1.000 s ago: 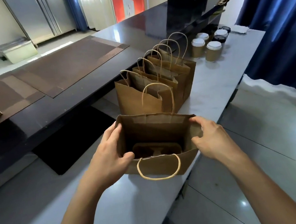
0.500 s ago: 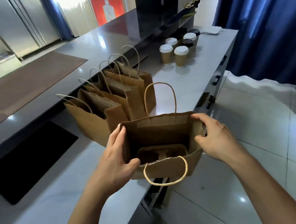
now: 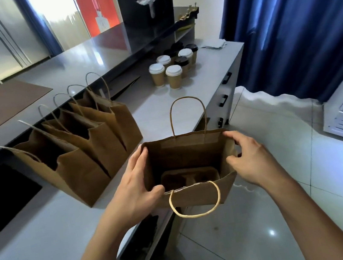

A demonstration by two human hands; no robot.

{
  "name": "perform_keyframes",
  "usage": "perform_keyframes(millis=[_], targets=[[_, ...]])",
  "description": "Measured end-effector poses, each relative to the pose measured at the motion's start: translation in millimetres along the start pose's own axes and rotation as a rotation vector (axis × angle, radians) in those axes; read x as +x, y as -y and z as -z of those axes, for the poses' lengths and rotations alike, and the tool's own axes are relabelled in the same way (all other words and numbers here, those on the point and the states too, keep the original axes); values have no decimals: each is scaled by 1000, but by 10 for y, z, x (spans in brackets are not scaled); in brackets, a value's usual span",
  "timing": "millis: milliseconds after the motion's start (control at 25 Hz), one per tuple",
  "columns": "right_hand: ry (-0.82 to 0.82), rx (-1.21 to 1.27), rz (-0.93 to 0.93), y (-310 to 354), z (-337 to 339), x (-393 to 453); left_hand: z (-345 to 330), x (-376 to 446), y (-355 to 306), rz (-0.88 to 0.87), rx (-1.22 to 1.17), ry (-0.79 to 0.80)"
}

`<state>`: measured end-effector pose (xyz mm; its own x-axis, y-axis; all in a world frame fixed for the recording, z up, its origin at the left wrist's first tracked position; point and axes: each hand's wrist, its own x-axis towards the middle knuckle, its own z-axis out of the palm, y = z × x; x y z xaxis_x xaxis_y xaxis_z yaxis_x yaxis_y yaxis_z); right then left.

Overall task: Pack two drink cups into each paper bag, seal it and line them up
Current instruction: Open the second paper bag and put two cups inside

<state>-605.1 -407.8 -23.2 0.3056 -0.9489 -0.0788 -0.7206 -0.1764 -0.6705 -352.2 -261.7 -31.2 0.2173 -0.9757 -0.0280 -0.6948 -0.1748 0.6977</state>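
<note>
- The grey desk (image 3: 184, 105) was the biggest thing, and it ran away from the person toward the far wall.
- A row of four brown paper bags (image 3: 83, 148) stood on the desk to the left, all open at the top, one behind the other.
- One more open bag (image 3: 195, 195) was held up at the near edge of the desk, partly out over the floor, right in front of the person.
- The left hand (image 3: 134, 185) gripped the bag's left side, with the thumb curled over the near rim.
- The right hand (image 3: 249, 158) gripped the right side the same way, fingers curled round the paper, so the mouth was kept wide.
- A brown cup tray (image 3: 189, 177) lay flat in the bottom of that bag, with no cups in it.
- The drink cups (image 3: 173, 69) stood in a bunch farther along the desk, well apart from the hands, ahead and a little right.
- The right hand looked nearer to them, so it would likely reach first.
</note>
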Motion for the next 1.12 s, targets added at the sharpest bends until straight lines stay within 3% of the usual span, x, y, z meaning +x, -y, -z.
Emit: perform_keyframes(millis=[480,1120], targets=[[-103,-13,-91,-496,455,875,-395,1285,-383,-113,24,13],[-173,-15,-142,-492,658,2553,-301,3220,-358,-147,-28,99]])
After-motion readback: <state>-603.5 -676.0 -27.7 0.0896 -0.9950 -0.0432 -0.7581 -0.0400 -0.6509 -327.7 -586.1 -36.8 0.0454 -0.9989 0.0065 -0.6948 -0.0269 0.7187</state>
